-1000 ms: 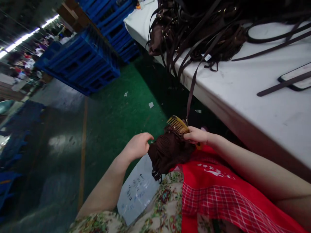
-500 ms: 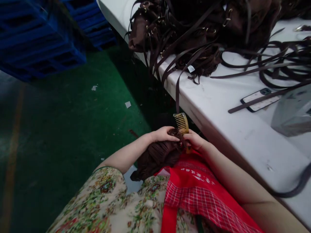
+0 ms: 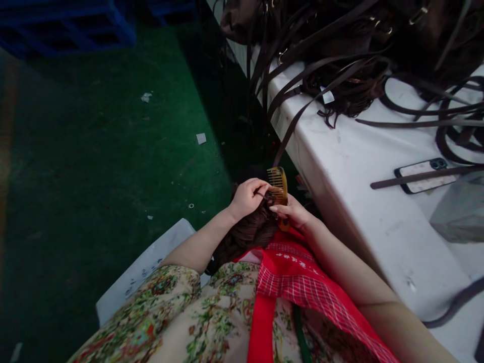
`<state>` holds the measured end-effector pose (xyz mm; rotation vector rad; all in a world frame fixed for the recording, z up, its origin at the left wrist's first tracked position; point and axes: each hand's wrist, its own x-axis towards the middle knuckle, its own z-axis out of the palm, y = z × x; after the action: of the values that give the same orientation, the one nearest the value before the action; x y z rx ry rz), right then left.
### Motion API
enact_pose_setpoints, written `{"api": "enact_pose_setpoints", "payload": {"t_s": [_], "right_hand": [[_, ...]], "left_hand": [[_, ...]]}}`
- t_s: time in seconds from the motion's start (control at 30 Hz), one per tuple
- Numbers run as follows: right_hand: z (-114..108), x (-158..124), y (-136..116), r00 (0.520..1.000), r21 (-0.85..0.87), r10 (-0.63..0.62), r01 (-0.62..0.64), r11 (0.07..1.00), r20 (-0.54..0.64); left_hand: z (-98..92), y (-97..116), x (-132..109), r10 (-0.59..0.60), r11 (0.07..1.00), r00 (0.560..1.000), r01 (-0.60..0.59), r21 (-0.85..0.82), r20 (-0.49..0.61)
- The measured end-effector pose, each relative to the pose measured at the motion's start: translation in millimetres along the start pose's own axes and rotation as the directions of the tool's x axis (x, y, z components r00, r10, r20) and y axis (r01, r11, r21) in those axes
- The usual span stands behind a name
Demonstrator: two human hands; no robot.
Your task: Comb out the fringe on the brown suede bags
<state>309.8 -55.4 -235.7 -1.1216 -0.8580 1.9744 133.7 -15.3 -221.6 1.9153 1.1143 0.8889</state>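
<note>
My right hand point(image 3: 292, 213) grips a yellow-brown wide-toothed comb point(image 3: 279, 183), teeth pointing up and away. My left hand point(image 3: 247, 197) is closed, pinching a dark brown strand right beside the comb. Both hands rest on a dark brown fringed piece point(image 3: 245, 236) lying in my lap, on a red checked apron point(image 3: 298, 282). A long brown strap point(image 3: 298, 118) runs from near the comb up onto the white table point(image 3: 363, 186).
A heap of dark brown bags and straps point(image 3: 340, 45) covers the table's far end. A phone point(image 3: 425, 175) with a strap across it and a grey bag point(image 3: 459, 212) lie at right. White paper point(image 3: 139, 267) sits by my left knee; blue pallets point(image 3: 60, 25) stand on the green floor.
My left hand came from open air at the left to pinch a strand at the comb. The view swung down and toward the table.
</note>
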Motion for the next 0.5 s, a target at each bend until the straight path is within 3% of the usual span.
{"api": "enact_pose_setpoints", "payload": {"t_s": [0.07, 0.17, 0.2, 0.23, 0.33, 0.37, 0.4, 0.43, 0.5], "right_hand": [[7, 0, 5, 1.000, -0.004, 0.018, -0.018, 1.000, -0.015], [14, 2, 15, 0.997, 0.025, 0.060, -0.059, 0.998, -0.040], [15, 1, 17, 0.997, 0.038, 0.066, -0.065, 0.997, -0.044], [15, 1, 18, 0.997, 0.048, 0.072, -0.070, 0.996, -0.042], [15, -4, 15, 0.994, 0.053, 0.104, -0.106, 0.993, 0.033], [15, -6, 12, 0.991, 0.050, 0.111, -0.115, 0.992, 0.075], [16, -8, 10, 0.986, 0.046, 0.115, -0.121, 0.992, 0.117], [17, -9, 7, 0.981, 0.039, 0.115, -0.122, 0.992, 0.156], [19, -12, 2, 0.970, 0.018, 0.109, -0.116, 0.993, 0.216]], "left_hand": [[0.8, 15, 0, 0.135, 0.985, 0.982, -0.119, -0.122, 0.132], [-2.9, 35, -4, 0.335, 0.940, 0.875, -0.288, -0.182, 0.348], [-6.9, 38, -4, 0.362, 0.932, 0.862, -0.322, -0.169, 0.355], [-12.0, 40, -3, 0.359, 0.933, 0.880, -0.330, -0.145, 0.312], [-28.5, 33, 15, 0.160, 0.972, 0.987, -0.152, -0.176, 0.029], [-31.3, 28, 24, 0.057, 0.964, 0.998, -0.053, -0.260, 0.009], [-31.6, 22, 33, -0.025, 0.930, 0.997, 0.051, -0.365, 0.077], [-29.2, 16, 42, -0.067, 0.874, 0.974, 0.161, -0.459, 0.215], [-18.1, 5, 54, -0.056, 0.782, 0.851, 0.362, -0.506, 0.523]]}}
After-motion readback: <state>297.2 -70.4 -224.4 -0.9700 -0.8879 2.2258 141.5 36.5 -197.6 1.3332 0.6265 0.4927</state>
